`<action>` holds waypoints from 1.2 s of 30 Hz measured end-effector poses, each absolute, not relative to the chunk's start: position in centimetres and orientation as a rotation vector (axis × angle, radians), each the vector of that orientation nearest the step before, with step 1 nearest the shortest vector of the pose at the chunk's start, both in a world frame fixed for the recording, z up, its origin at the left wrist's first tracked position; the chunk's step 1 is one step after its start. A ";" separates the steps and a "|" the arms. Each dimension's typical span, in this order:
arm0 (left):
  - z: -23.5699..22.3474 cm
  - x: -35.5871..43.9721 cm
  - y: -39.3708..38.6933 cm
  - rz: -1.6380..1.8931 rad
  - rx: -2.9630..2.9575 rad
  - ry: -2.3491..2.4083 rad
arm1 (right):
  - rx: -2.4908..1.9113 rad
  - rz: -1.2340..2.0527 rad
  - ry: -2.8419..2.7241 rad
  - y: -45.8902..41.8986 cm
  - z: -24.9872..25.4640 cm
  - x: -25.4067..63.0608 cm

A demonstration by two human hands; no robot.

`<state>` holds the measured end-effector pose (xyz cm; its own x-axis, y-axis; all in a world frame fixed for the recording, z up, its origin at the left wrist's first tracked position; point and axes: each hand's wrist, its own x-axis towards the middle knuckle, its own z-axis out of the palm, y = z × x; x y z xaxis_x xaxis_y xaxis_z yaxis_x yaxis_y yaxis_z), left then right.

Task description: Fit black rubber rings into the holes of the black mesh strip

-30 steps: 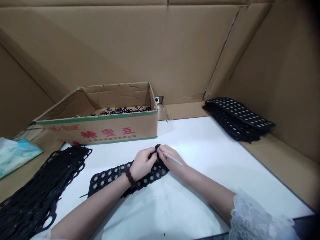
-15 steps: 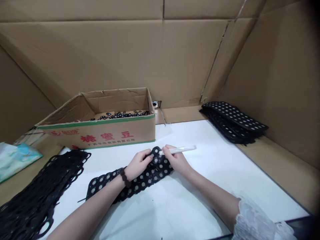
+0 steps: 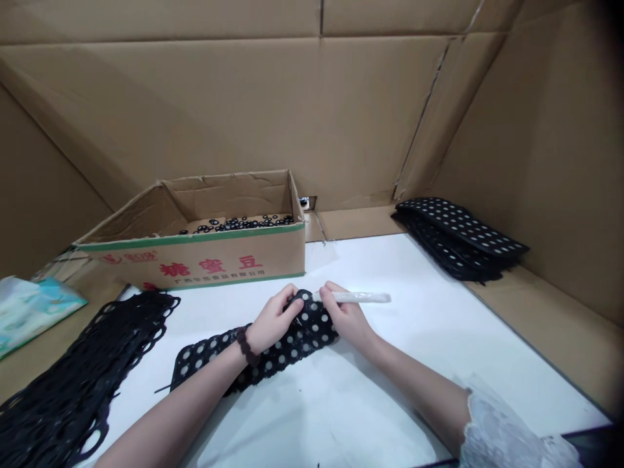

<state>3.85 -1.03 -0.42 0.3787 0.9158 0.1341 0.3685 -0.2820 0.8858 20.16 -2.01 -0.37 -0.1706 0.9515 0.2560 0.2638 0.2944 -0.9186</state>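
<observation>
A black rubber sheet [image 3: 229, 354] full of round holes lies on the white table [image 3: 390, 351]. My left hand [image 3: 273, 318], with a dark bead bracelet on the wrist, pinches the sheet's far end. Beside it my right hand [image 3: 344, 315] is closed round a thin white stick [image 3: 358, 297], whose tip touches the same end of the sheet. The stick lies nearly level and points right.
An open cardboard box [image 3: 205, 257] with several small black rings stands behind the hands. A heap of emptied black sheets [image 3: 73, 383] lies at the left, a stack of holed sheets [image 3: 458, 237] at the right. Cardboard walls surround the table. A teal packet [image 3: 29, 309] sits far left.
The white stick in my right hand has swung from pointing down-right to lying nearly level. Both hands stay at the sheet's far end.
</observation>
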 end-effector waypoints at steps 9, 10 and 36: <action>0.1 4.0 -1.3 0.888 1.789 1.087 | -1.106 0.997 -1.604 -2.2 -0.6 19.9; 0.1 4.0 -1.3 0.890 1.782 1.088 | -1.106 1.004 -1.597 -2.2 -0.7 19.9; 0.0 5.0 -3.1 0.948 2.106 1.427 | -1.183 0.310 -2.089 -1.0 -2.2 18.7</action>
